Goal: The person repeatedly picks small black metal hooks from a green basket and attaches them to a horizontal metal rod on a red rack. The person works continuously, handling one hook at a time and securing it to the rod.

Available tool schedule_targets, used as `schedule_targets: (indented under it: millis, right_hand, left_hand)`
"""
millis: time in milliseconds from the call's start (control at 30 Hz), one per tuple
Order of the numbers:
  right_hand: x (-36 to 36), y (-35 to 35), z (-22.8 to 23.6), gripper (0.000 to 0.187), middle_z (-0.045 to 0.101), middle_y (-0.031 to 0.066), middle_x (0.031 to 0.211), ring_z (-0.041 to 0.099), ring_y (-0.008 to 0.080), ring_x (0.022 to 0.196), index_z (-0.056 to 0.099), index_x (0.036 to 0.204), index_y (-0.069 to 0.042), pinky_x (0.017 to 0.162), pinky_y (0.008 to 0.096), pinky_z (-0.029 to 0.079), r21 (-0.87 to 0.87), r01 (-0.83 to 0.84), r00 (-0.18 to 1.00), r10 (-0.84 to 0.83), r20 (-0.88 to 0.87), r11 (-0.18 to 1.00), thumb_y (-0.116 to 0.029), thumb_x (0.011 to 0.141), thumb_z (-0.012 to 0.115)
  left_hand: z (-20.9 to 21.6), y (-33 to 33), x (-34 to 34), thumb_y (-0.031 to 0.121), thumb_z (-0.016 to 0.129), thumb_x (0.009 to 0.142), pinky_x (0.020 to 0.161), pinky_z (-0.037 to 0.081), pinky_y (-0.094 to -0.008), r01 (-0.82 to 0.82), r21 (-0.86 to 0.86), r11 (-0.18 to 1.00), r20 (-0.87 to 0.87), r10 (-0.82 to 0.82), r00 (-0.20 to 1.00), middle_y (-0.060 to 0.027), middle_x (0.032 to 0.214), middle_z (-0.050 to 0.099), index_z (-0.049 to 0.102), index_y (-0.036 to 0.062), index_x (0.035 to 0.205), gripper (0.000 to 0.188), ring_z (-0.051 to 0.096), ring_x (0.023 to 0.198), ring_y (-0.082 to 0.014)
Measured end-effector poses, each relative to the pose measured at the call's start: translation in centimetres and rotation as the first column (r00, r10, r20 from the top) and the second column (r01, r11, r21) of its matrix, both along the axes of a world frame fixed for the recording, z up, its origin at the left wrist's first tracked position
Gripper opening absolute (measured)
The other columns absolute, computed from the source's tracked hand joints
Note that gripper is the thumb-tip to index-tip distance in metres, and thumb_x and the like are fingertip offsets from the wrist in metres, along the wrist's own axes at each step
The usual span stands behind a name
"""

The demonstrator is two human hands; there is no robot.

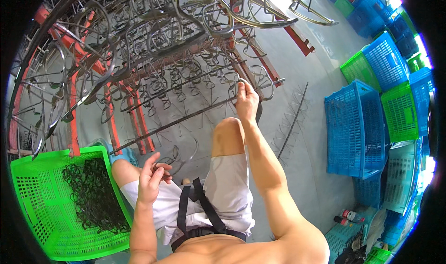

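Observation:
My left hand (150,179) is low over my lap, its fingers curled round a curved metal wire piece (173,161) with thin looping ends. Farther forward, my right hand (246,100) reaches up to the end of a long dark bar (186,117) with thin hooks along it. Its thumb and fingers pinch a looped metal piece that I can only partly make out. Other looped metal pieces (179,73) hang in rows just beyond. To my left, a green plastic basket (46,189) holds a heap of dark curved wire pieces (95,196).
Red rack posts (134,120) stand ahead, with large curved metal frames (186,29) hanging above. Another hooked bar (293,120) lies on the grey floor (306,148). Blue baskets (346,129) and green baskets (399,110) are stacked at the right, near a bottle (351,215).

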State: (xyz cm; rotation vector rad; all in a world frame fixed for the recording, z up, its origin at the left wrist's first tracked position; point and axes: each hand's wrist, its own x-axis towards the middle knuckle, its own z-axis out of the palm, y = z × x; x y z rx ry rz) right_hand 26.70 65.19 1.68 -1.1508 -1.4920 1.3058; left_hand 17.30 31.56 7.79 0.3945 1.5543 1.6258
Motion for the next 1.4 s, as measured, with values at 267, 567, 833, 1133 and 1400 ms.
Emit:
schedule_targets:
  millis: [267,567,833,1133,1400]
  right_hand:
    - [1.5,1.5,0.6,0.023,0.044,-0.0003,0.057,0.040,0.0081,0.046,0.059,0.104,-0.003,0.043,0.0242,0.035,-0.237,-0.152,0.969,0.097,-0.229,0.959,-0.021,0.092,0.050]
    - [2.8,-10.7,6.3,0.050,0.041,0.0190,0.124,0.044,0.0312,0.114,0.046,0.126,-0.007,0.094,0.0382,0.037,0.340,-0.877,0.445,0.843,0.303,0.341,-0.032,0.084,0.061]
    - [-0.9,-18.4,5.0,0.046,0.055,0.0109,0.099,0.057,0.0164,0.084,0.024,0.137,-0.003,0.077,0.0289,0.047,-0.099,-0.500,0.795,0.411,-0.446,0.860,-0.017,0.096,0.040]
    - [-3.8,-8.9,0.9,0.021,0.050,-0.0010,0.067,0.043,0.0048,0.053,0.053,0.106,-0.002,0.043,0.0196,0.035,-0.024,0.136,0.944,-0.137,-0.301,0.990,-0.018,0.093,0.051]
    - [-5.5,-5.6,-1.2,0.022,0.043,-0.0051,0.055,0.036,0.0036,0.043,0.061,0.088,-0.002,0.038,0.0212,0.029,-0.281,0.179,0.898,-0.273,-0.346,0.943,-0.023,0.091,0.055]
  left_hand:
    - [0.3,0.1,0.1,0.020,0.046,0.095,0.055,0.044,-0.0250,-0.028,0.098,0.995,0.131,0.015,0.991,-0.0104,0.082,0.061,0.050,0.0020,0.115,0.027,0.055,0.063,-0.0141]
    - [0.9,3.0,-1.1,0.019,0.043,0.096,0.045,0.034,-0.0202,0.015,0.326,0.945,0.207,-0.087,0.974,-0.0037,0.072,0.056,0.053,0.0047,0.103,0.019,0.048,0.055,-0.0074]
    - [-0.1,5.4,0.9,0.020,0.038,0.098,0.069,0.047,-0.0281,-0.049,0.324,0.945,-0.082,0.080,0.993,-0.0074,0.097,0.054,0.046,0.0037,0.110,0.021,0.054,0.079,-0.0154]
    - [-2.9,-10.2,-10.1,0.020,0.053,0.090,0.080,0.044,-0.0289,-0.607,-0.190,0.772,-0.743,0.291,0.603,-0.0093,0.098,0.061,0.058,0.0009,0.102,0.024,0.056,0.089,-0.0161]
    - [-16.5,-29.2,-16.4,0.047,0.051,0.087,0.101,0.028,-0.0549,-0.416,-0.885,-0.209,-0.440,0.079,0.895,-0.0187,0.140,0.029,0.031,0.0175,0.137,0.061,0.030,0.126,-0.0390]
